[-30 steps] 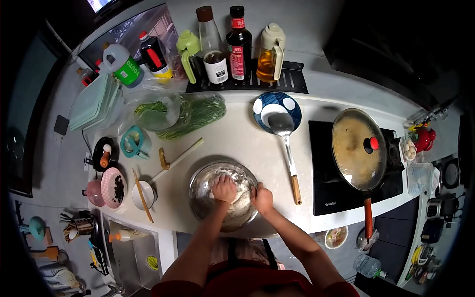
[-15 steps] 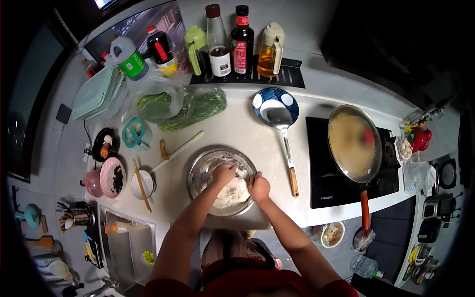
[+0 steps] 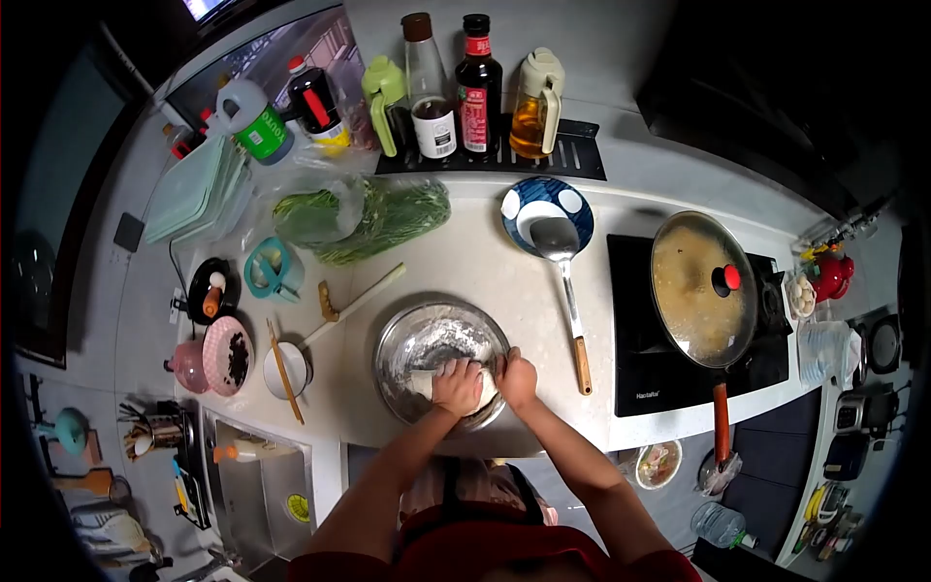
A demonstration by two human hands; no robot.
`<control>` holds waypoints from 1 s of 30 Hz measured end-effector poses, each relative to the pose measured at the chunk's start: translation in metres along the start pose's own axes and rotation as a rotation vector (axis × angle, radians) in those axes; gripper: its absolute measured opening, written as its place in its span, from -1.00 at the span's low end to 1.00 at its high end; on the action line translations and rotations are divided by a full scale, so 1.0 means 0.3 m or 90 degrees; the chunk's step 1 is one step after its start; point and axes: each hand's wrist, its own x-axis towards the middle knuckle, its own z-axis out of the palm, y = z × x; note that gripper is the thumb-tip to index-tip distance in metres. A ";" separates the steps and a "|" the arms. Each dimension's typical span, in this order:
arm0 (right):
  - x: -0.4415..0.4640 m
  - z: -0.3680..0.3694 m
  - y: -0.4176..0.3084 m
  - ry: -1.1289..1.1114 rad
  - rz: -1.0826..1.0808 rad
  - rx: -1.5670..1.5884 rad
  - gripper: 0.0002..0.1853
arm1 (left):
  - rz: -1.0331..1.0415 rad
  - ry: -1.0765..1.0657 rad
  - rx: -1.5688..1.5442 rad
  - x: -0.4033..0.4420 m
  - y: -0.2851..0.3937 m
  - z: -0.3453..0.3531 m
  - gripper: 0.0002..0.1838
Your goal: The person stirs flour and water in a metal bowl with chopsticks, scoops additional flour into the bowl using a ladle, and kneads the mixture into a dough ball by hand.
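A steel bowl (image 3: pixel 393 335) stands near the counter's front edge, its inside dusted with flour. Pale dough (image 3: pixel 423 384) lies in its lower part. My left hand (image 3: pixel 460 386) presses down on the dough, fingers spread over its top. With my right hand (image 3: pixel 516 377) I grip the bowl's right rim, fingers wrapped round it. Part of the dough is hidden under my left hand.
Right of the bowl, a ladle (image 3: pixel 572 310) rests in a blue-patterned bowl (image 3: pixel 548 194). A lidded pan (image 3: pixel 703 291) sits on the black hob (image 3: pixel 645 378). A white bowl (image 3: pixel 281 373) with chopsticks, leek stalk (image 3: pixel 364 301) and bagged greens (image 3: pixel 393 218) are at left.
My left hand has moved down and right within the bowl, its fingers now spread on the dough. My right hand has stayed on the rim. The camera view has shifted slightly.
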 end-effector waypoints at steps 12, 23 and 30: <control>-0.002 0.005 -0.012 0.012 0.026 -0.031 -0.76 | -0.321 -0.270 -0.071 0.172 -0.068 0.071 -0.57; -0.002 0.011 -0.001 0.001 0.016 -0.050 -0.79 | -0.063 -0.144 -0.023 0.018 0.025 -0.067 -0.74; -0.004 0.003 -0.013 -0.007 0.031 -0.033 -0.78 | 0.035 -0.185 -0.006 -0.028 0.051 -0.036 -0.76</control>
